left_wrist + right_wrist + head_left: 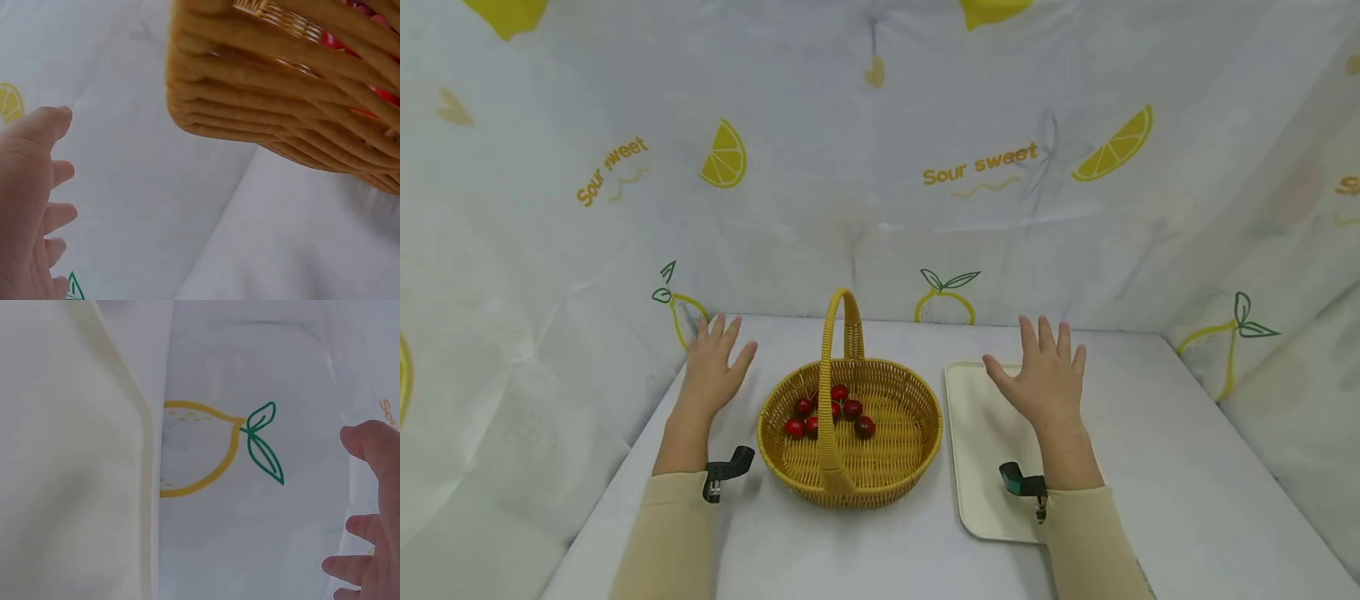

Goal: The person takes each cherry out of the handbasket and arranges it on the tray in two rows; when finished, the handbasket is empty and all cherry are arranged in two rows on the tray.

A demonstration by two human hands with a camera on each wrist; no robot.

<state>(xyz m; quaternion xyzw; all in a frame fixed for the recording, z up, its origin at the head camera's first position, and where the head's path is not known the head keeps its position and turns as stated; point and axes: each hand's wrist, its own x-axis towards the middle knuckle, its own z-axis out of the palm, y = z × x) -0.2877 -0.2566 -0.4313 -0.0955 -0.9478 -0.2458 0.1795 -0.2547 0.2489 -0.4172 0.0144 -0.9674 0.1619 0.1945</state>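
A yellow-brown wicker basket (925, 417) with a tall arched handle (827, 400) stands mid-table in the head view. Several dark red cherries (853, 409) lie in its left half, some partly hidden behind the handle. To the basket's left, my left hand (711, 372) is held up with fingers spread, touching nothing. My right hand (1042, 379) hovers over a cream rectangular tray (992, 492), its fingers spread and holding nothing. The left wrist view shows the basket's woven side (281, 106) close by, apart from the left hand (25, 200).
White cloth printed with lemons covers the table (880, 558) and hangs as a backdrop (820, 208) behind and at both sides. The tray lies just right of the basket, with a narrow gap between them. A small black wrist camera (728, 467) sits on the left wrist.
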